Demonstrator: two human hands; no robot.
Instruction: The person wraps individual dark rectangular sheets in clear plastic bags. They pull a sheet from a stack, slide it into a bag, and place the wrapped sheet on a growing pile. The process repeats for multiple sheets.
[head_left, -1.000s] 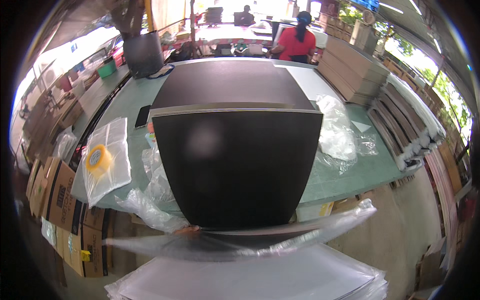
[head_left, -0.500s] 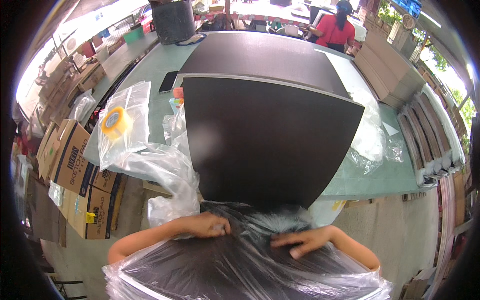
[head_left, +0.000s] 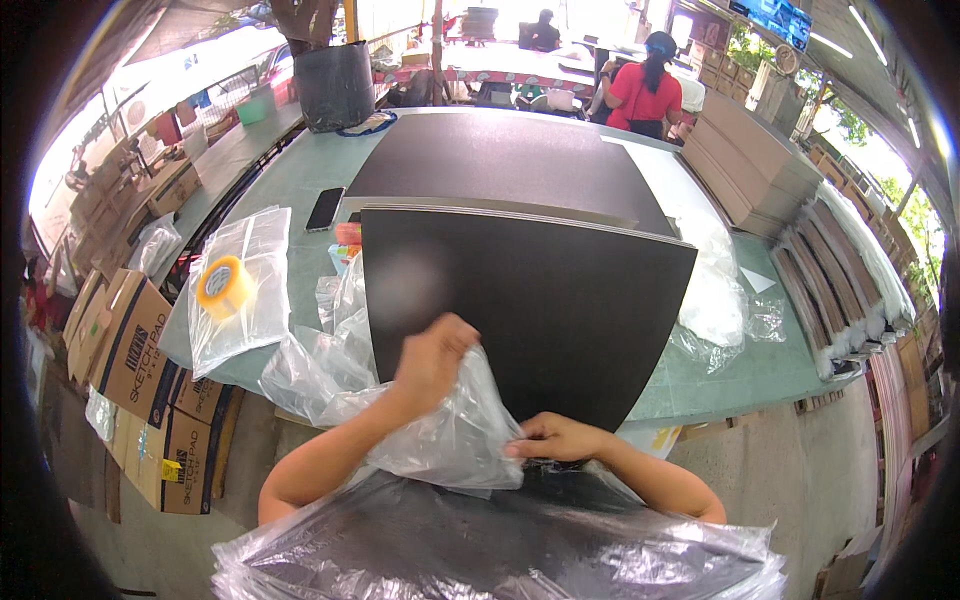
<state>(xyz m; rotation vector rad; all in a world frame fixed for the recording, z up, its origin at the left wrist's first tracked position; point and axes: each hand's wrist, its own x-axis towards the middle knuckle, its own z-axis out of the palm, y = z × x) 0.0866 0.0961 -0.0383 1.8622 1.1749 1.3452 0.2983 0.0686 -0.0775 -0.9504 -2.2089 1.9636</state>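
Observation:
A crumpled transparent plastic bag (head_left: 455,435) is bunched between my hands. My left hand (head_left: 432,365) grips it, raised in front of a stack of black boards (head_left: 540,300). Lower and to the right, my right hand (head_left: 560,438) pinches the bag's edge between thumb and fingers. Nearest me lies a black sheet bundle wrapped in transparent plastic (head_left: 500,540). The black boards lean up at the table's near edge, and another black stack (head_left: 500,155) lies flat behind them.
On the green table (head_left: 270,190) are a phone (head_left: 325,209), flat plastic bags (head_left: 255,320) and a yellow tape roll (head_left: 222,287). Brown boards (head_left: 745,160) and wrapped bundles (head_left: 830,270) stand right. Cartons (head_left: 140,350) are at left; a person in red (head_left: 645,95) is beyond.
My left hand has risen, lifting the bunched plastic in front of the black boards. My right hand has shifted slightly left and up and now pinches the plastic. The view has tilted up.

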